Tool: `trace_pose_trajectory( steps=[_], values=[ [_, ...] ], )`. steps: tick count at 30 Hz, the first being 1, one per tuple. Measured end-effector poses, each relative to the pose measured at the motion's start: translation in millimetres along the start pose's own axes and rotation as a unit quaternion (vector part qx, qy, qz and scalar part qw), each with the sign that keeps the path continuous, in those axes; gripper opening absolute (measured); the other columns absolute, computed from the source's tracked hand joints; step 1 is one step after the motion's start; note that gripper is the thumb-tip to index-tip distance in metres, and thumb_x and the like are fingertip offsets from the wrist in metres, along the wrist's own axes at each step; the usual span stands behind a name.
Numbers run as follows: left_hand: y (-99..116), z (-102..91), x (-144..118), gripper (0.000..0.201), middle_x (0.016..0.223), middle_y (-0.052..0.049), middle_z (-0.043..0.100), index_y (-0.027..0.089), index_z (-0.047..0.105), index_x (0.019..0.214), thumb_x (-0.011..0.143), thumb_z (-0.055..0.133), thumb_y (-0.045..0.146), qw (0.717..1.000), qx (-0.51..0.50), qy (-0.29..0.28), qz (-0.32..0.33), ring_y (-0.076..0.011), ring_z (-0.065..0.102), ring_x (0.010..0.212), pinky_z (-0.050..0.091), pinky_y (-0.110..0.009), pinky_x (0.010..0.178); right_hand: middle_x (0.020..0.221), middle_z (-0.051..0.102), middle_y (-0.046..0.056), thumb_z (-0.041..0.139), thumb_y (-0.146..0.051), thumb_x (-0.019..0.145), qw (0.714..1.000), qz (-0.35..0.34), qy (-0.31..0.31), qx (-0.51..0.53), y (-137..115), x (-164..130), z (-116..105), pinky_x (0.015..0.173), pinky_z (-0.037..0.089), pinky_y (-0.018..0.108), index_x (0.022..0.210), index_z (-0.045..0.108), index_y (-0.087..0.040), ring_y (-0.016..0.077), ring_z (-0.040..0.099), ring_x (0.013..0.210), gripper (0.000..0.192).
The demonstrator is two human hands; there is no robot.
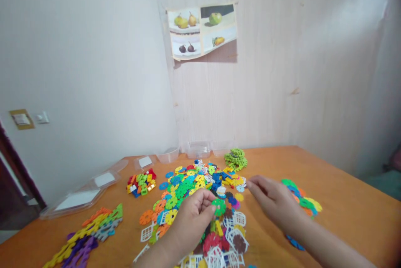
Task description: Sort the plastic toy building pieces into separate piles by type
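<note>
My left hand (198,213) is closed over the middle of a heap of mixed plastic toy pieces. Between its thumb and fingers it pinches a green notched snowflake disc (219,207). My right hand (270,196) is just off the heap's right edge, its fingertips pressed together; whatever they hold, if anything, does not show. Pale blue discs (240,188) lie beside those fingertips. Below my left hand the heap has white lattice pieces (236,236) and a red disc (212,243). Green discs (184,188) and yellow discs lie behind it.
Bright green pieces (235,160) are piled at the back. Small building blocks (141,182) and long wavy strips (84,234) lie left. Grouped discs (302,199) lie right, partly behind my right arm. Clear tubs (199,150) and lids (78,199) line the table (341,201).
</note>
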State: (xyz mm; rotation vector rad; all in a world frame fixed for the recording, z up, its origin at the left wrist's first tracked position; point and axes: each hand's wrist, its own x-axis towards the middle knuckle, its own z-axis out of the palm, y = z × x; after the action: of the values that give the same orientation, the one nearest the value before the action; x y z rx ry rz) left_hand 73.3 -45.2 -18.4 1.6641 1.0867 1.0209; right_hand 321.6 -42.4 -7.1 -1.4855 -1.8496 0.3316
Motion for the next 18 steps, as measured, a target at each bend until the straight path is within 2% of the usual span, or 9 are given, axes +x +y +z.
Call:
trace_pose_trajectory(
  steps=[2, 4, 9, 11, 14, 18],
  values=[
    [2.8, 3.8, -3.3, 0.012, 0.075, 0.000, 0.059, 0.018, 0.062, 0.093, 0.085, 0.059, 0.027, 1.000, 0.003, -0.029, 0.001, -0.0108, 0.053, 0.070, 0.043, -0.022, 0.068, 0.086, 0.071, 0.003, 0.042, -0.047, 0.095, 0.995, -0.043, -0.053, 0.076, -21.1, -14.2, 12.6, 0.068, 0.046, 0.027, 0.104, 0.065, -0.023, 0.0191, 0.064, 0.078, 0.034],
    [1.6, 8.0, -5.4, 0.016, 0.076, 0.000, 0.060, 0.017, 0.062, 0.094, 0.087, 0.059, 0.031, 0.998, -0.006, -0.056, 0.007, -0.0110, 0.054, 0.070, 0.042, -0.022, 0.068, 0.091, 0.072, 0.003, 0.047, -0.043, 0.093, 0.986, -0.069, -0.102, 0.111, -33.9, -25.0, 23.4, 0.070, 0.047, 0.026, 0.110, 0.065, -0.024, 0.0187, 0.065, 0.080, 0.031],
    [-6.7, 14.9, -6.8, 0.018, 0.081, -0.003, 0.063, 0.017, 0.060, 0.094, 0.088, 0.060, 0.034, 0.996, -0.035, -0.082, 0.021, -0.0128, 0.058, 0.076, 0.044, -0.024, 0.071, 0.088, 0.072, 0.003, 0.047, -0.034, 0.092, 0.981, -0.073, -0.124, 0.127, -35.9, -28.1, 36.5, 0.068, 0.048, 0.025, 0.098, 0.069, -0.023, 0.0175, 0.066, 0.078, 0.025],
    [-6.0, 14.0, -6.7, 0.018, 0.085, -0.004, 0.065, 0.017, 0.060, 0.098, 0.087, 0.061, 0.031, 0.996, -0.041, -0.074, 0.023, -0.0139, 0.060, 0.080, 0.046, -0.026, 0.076, 0.085, 0.072, 0.003, 0.045, -0.034, 0.093, 0.985, -0.069, -0.111, 0.114, -28.1, -21.4, 32.7, 0.068, 0.048, 0.025, 0.095, 0.068, -0.022, 0.0174, 0.065, 0.076, 0.026],
    [0.2, 5.3, -4.8, 0.024, 0.092, -0.006, 0.066, 0.018, 0.061, 0.104, 0.085, 0.063, 0.031, 0.999, -0.040, -0.018, 0.019, -0.0157, 0.061, 0.088, 0.048, -0.029, 0.083, 0.089, 0.072, 0.005, 0.040, -0.039, 0.094, 0.997, -0.042, -0.030, 0.063, -4.7, -6.3, 16.7, 0.073, 0.048, 0.029, 0.101, 0.067, -0.023, 0.0199, 0.065, 0.082, 0.032],
    [4.7, -22.0, 5.1, 0.029, 0.088, -0.004, 0.065, 0.018, 0.062, 0.103, 0.084, 0.062, 0.040, 0.995, -0.033, 0.098, 0.010, -0.0165, 0.063, 0.084, 0.049, -0.030, 0.081, 0.087, 0.073, 0.004, 0.044, -0.045, 0.089, 0.993, 0.077, 0.061, -0.058, 45.8, 16.8, -11.1, 0.071, 0.047, 0.030, 0.098, 0.067, -0.026, 0.0221, 0.067, 0.082, 0.032]
  ],
)
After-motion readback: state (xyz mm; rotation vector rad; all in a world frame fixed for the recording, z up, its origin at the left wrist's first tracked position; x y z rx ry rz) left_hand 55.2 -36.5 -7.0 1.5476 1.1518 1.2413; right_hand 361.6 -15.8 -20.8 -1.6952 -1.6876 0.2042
